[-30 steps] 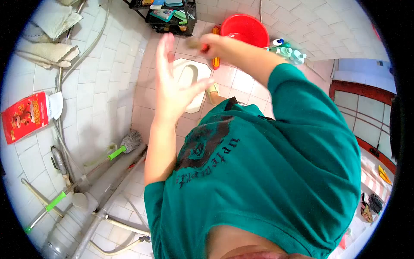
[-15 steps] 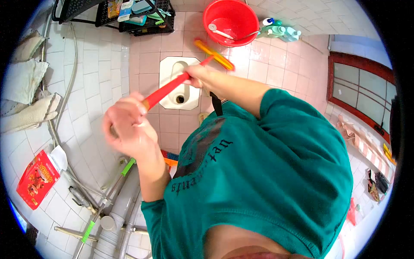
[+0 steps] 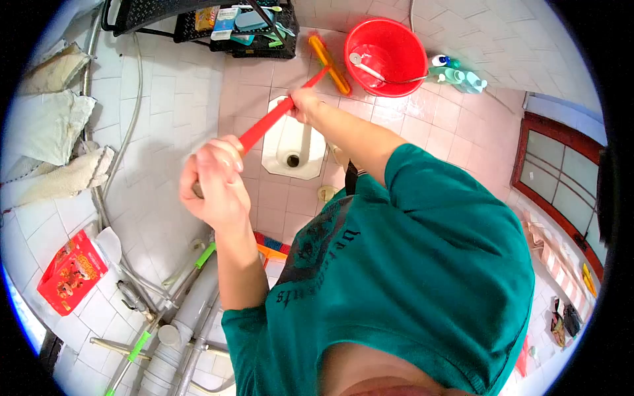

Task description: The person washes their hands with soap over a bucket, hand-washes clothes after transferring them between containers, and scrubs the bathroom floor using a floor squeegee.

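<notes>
While the handle (image 3: 267, 123) is red, its crosswise head (image 3: 337, 75) is orange-yellow

1. The floor (image 3: 462, 125) – pink tiles, shiny in places – runs across the upper middle of the frame.
2. A white squat toilet (image 3: 292, 142) is set into it, just above the frame's centre.
3. A yellow tool head (image 3: 328, 61), on the end of a red pole (image 3: 266, 123), slants against the tiles at the upper middle.
4. A red tub (image 3: 397, 45) stands right of it, with bottles (image 3: 456, 77) clustered beside the tub.
5. A black rack (image 3: 186, 28), upper left, carries an orange packet (image 3: 206, 18), a blue-and-white packet (image 3: 226, 23) and a light-blue container (image 3: 251, 20).
</notes>
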Tool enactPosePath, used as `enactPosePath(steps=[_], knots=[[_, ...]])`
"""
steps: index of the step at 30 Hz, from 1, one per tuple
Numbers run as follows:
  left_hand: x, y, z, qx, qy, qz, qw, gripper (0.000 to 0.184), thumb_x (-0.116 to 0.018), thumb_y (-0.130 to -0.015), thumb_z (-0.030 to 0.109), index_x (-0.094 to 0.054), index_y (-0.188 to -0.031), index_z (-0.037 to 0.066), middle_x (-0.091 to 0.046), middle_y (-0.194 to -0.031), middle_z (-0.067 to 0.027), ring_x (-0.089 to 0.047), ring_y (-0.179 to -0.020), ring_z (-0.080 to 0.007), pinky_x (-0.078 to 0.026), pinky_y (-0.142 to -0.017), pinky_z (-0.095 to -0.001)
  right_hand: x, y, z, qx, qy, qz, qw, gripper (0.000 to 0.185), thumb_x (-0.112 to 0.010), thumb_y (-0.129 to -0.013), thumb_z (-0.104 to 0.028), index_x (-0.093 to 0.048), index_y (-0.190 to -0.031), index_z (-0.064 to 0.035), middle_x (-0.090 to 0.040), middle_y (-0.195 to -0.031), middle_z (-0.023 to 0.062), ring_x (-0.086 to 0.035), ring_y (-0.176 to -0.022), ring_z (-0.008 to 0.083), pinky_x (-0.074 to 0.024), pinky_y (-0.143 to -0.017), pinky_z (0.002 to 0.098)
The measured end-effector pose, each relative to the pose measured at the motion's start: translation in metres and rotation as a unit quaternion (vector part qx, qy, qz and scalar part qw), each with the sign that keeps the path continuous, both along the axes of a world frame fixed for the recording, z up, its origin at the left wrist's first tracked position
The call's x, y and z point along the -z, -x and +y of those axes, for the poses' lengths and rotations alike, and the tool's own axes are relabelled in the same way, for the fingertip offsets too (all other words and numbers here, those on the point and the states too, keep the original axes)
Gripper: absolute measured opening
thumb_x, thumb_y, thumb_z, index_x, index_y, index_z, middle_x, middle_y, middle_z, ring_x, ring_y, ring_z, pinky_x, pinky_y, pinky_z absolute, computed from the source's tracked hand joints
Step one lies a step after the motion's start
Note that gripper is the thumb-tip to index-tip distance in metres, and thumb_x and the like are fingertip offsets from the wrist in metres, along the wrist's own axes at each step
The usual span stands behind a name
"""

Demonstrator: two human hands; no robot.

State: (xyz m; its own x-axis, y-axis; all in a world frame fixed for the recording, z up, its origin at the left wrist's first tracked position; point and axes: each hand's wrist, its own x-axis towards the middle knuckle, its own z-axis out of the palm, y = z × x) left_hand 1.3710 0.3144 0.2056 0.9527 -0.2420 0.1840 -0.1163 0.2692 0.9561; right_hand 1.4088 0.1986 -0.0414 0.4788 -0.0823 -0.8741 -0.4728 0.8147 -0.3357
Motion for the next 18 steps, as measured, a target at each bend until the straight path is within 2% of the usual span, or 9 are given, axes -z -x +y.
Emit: enactPosePath(steps=[2,3,7,9,11,13,14,17,18], knots=[[0.001,-0.020,-0.008,-0.115,0.025,0.067,0.991,0.036,-0.037,-0.088,0.014,-0.032,-0.052,0.008,-0.032,-0.048,-0.0025,-0.034,-0.050,-0.0148,-0.035,-0.065,-0.0358,0.020,-0.036,-0.011,-0.070,-0.004,0.000,0.998,0.010,-0.039,-0.079,-0.009,-0.042,-0.086,-0.0017,-0.054,-0.071,0.0120,-0.057,-0.054,0.0223,-0.0482,-0.038,0.0309],[0.009,-0.032,-0.012,-0.117,0.024,0.066,0.991,0.036,-0.037,-0.088,0.014,-0.032,-0.052,0.008,-0.032,-0.048,-0.0025,-0.034,-0.050,-0.0148,-0.035,-0.065,-0.0358,0.042,-0.055,-0.015,-0.126,-0.007,-0.004,0.992,0.010,-0.040,-0.079,-0.009,-0.043,-0.085,-0.0019,-0.054,-0.070,0.0118,-0.057,-0.053,0.0221,-0.0472,-0.037,0.0302],[0.035,-0.085,-0.023,-0.196,0.008,0.075,0.978,0.035,-0.041,-0.087,0.017,-0.033,-0.054,0.008,-0.031,-0.049,-0.0024,-0.035,-0.050,-0.0165,-0.037,-0.072,-0.0381,0.071,-0.098,-0.011,-0.098,-0.021,0.004,0.995,0.007,-0.046,-0.078,-0.009,-0.043,-0.077,-0.0030,-0.051,-0.067,0.0093,-0.056,-0.056,0.0205,-0.0494,-0.040,0.0298],[0.036,-0.111,-0.017,-0.273,0.000,0.108,0.956,0.035,-0.041,-0.087,0.018,-0.032,-0.055,0.008,-0.031,-0.050,-0.0024,-0.035,-0.051,-0.0169,-0.039,-0.069,-0.0388,0.078,-0.109,-0.003,0.010,-0.092,-0.010,0.996,0.010,-0.048,-0.078,-0.011,-0.043,-0.077,-0.0028,-0.050,-0.066,0.0082,-0.055,-0.057,0.0196,-0.0493,-0.040,0.0289],[0.037,-0.128,-0.008,-0.282,-0.015,0.108,0.953,0.035,-0.040,-0.087,0.018,-0.031,-0.055,0.008,-0.031,-0.050,-0.0025,-0.036,-0.051,-0.0175,-0.040,-0.068,-0.0389,0.074,-0.123,0.006,-0.019,-0.072,0.016,0.997,0.010,-0.045,-0.078,-0.012,-0.044,-0.077,-0.0028,-0.049,-0.064,0.0082,-0.053,-0.054,0.0186,-0.0477,-0.038,0.0277],[0.039,-0.143,0.003,-0.291,-0.027,0.119,0.949,0.034,-0.040,-0.087,0.018,-0.032,-0.056,0.007,-0.031,-0.051,-0.0027,-0.036,-0.050,-0.0179,-0.041,-0.068,-0.0386,0.079,-0.138,0.014,-0.116,-0.014,0.089,0.989,0.011,-0.042,-0.079,-0.013,-0.045,-0.075,-0.0032,-0.049,-0.063,0.0089,-0.051,-0.052,0.0168,-0.0474,-0.038,0.0273],[0.039,-0.147,0.004,-0.310,-0.026,0.128,0.942,0.032,-0.042,-0.085,0.016,-0.032,-0.055,0.008,-0.032,-0.049,-0.0021,-0.035,-0.047,-0.0160,-0.042,-0.066,-0.0368,0.083,-0.147,0.016,-0.102,-0.051,0.141,0.984,0.013,-0.040,-0.080,-0.014,-0.047,-0.074,-0.0034,-0.049,-0.062,0.0090,-0.050,-0.049,0.0166,-0.0471,-0.039,0.0280],[0.041,-0.144,0.018,-0.343,-0.006,0.168,0.924,0.032,-0.043,-0.085,0.016,-0.032,-0.055,0.007,-0.032,-0.050,-0.0025,-0.035,-0.047,-0.0163,-0.042,-0.064,-0.0369,0.090,-0.140,0.031,-0.122,-0.016,0.149,0.981,0.014,-0.041,-0.080,-0.014,-0.047,-0.074,-0.0029,-0.049,-0.062,0.0090,-0.049,-0.046,0.0179,-0.0459,-0.038,0.0289],[0.041,-0.140,0.022,-0.367,-0.002,0.180,0.913,0.033,-0.044,-0.084,0.016,-0.032,-0.056,0.007,-0.031,-0.049,-0.0026,-0.035,-0.047,-0.0165,-0.042,-0.062,-0.0368,0.091,-0.134,0.037,-0.091,-0.034,0.165,0.981,0.013,-0.041,-0.079,-0.013,-0.048,-0.075,-0.0026,-0.050,-0.063,0.0098,-0.049,-0.046,0.0195,-0.0453,-0.038,0.0313]])
